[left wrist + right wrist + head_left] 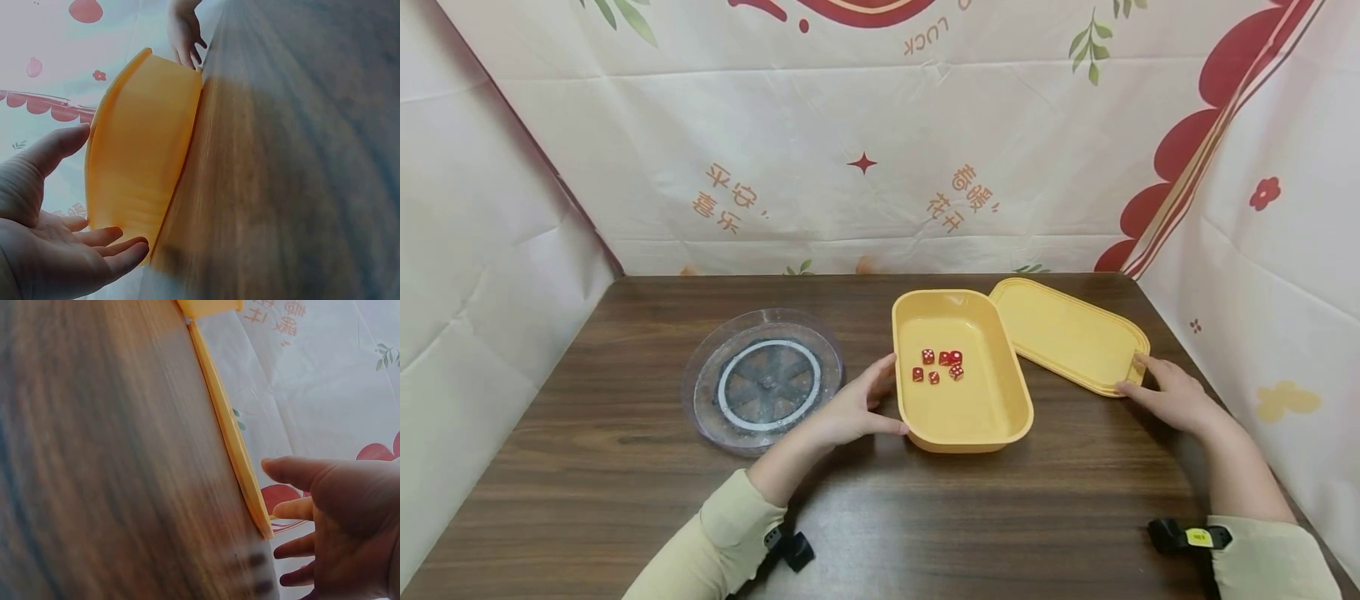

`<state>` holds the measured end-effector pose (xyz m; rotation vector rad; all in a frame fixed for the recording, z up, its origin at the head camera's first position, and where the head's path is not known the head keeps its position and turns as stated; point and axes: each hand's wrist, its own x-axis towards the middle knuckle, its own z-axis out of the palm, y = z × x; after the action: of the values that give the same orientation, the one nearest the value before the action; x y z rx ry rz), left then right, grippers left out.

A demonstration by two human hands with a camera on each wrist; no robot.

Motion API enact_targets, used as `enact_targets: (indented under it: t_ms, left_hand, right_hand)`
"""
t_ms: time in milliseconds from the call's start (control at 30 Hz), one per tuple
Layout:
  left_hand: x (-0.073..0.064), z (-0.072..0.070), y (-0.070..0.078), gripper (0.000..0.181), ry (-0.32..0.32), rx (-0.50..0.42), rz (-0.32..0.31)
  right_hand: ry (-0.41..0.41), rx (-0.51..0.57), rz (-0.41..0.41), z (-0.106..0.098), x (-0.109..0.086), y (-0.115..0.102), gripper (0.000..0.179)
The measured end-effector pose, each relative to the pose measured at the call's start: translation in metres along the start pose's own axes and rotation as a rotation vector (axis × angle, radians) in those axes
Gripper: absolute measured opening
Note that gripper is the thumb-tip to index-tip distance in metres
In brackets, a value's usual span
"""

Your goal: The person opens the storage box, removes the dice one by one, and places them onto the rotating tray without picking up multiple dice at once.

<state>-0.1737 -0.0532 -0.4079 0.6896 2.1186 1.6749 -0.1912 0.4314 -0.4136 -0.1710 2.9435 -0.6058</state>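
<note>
A yellow rectangular box [985, 417] stands on the table with several red dice [956, 372] lying inside. At its left side is my left hand [857, 404], thumb near the front corner and fingers along the wall. In the left wrist view this hand [62, 237] has its fingers spread loosely beside the box wall [140, 137]. A flat yellow lid [1067, 333] lies to the right of the box. My right hand [1176, 396] is at the lid's right end, fingertips right at its edge. The right wrist view shows that hand's fingers [294, 509] extended near the lid [228, 434].
A round clear plastic dish [703, 400] with a pale ring inside sits left of the box on the brown wooden table [947, 533]. Printed cloth [805, 150] closes off the back and both sides.
</note>
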Motion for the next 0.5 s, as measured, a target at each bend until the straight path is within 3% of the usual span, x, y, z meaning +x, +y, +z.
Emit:
enact_targets:
  t_ms: [300,500]
  left_hand:
    - [-0.004,-0.008,0.007,0.080,0.027,0.164,-0.029]
    - [-0.006,-0.010,0.009,0.081,0.004,0.257,-0.010]
  right_hand:
    - [0.078,0.081,-0.034,-0.007,-0.003,-0.016,0.076]
    - [0.146,0.092,-0.057,-0.013,-0.007,-0.035,0.071]
